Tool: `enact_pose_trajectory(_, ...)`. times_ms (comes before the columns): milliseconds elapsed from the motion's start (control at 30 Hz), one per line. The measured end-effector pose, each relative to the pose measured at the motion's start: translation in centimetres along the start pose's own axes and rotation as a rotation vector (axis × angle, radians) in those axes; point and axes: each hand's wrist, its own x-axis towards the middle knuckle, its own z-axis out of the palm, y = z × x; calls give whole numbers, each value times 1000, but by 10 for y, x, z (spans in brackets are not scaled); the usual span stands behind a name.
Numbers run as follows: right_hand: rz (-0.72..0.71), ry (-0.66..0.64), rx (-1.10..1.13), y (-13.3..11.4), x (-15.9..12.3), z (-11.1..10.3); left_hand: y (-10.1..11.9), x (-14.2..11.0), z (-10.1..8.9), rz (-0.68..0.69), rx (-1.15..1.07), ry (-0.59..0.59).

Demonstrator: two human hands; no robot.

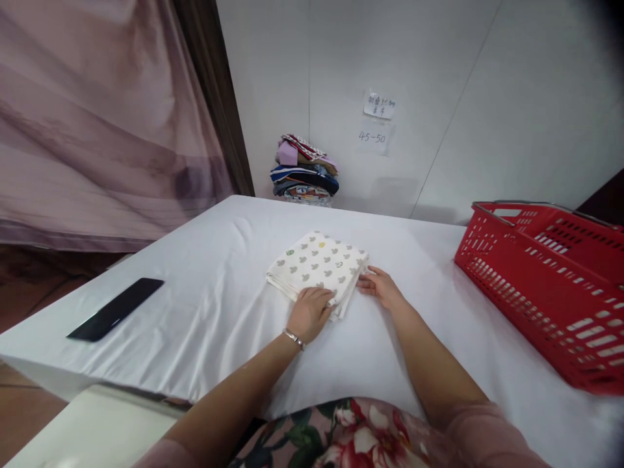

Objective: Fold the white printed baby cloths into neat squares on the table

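A white cloth (319, 263) printed with small grey, green and yellow motifs lies folded into a flat, layered square on the white-covered table. My left hand (311, 313) rests on its near edge, palm down, fingers stretched across the fabric. At the cloth's right edge is my right hand (380, 286), its fingers extended and slightly apart, the tips touching or nearly touching the side. Neither hand grips the fabric visibly. A bracelet (294, 338) circles my left wrist.
A red plastic basket (541, 292) stands at the table's right side. On the left lies a flat black phone-like slab (117, 309). Folded clothes (305, 170) are stacked beyond the far edge by the wall. A pink curtain (97, 117) hangs at left; paper notes (379, 106) are on the wall.
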Motion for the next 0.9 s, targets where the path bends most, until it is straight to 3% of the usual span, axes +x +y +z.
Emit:
enact_pose_trajectory(100, 8, -13, -27, -2, -3, 2, 3, -4, 0, 52, 34, 6)
enact_pose_trajectory(467, 95, -133, -193, -7, -16, 13, 3, -3, -4, 46, 61, -51)
enact_pose_trajectory(733, 85, -187, -174, -2, -15, 14, 23, -3, 7, -82, 199, -76)
enact_pose_trajectory(800, 64, -134, -180, -1, -13, 12, 24, -1, 9, -90, 240, -69)
enact_pose_trajectory(900, -80, 66, -246, -1, -4, 8, 20, 2, 10, -47, 290, -76)
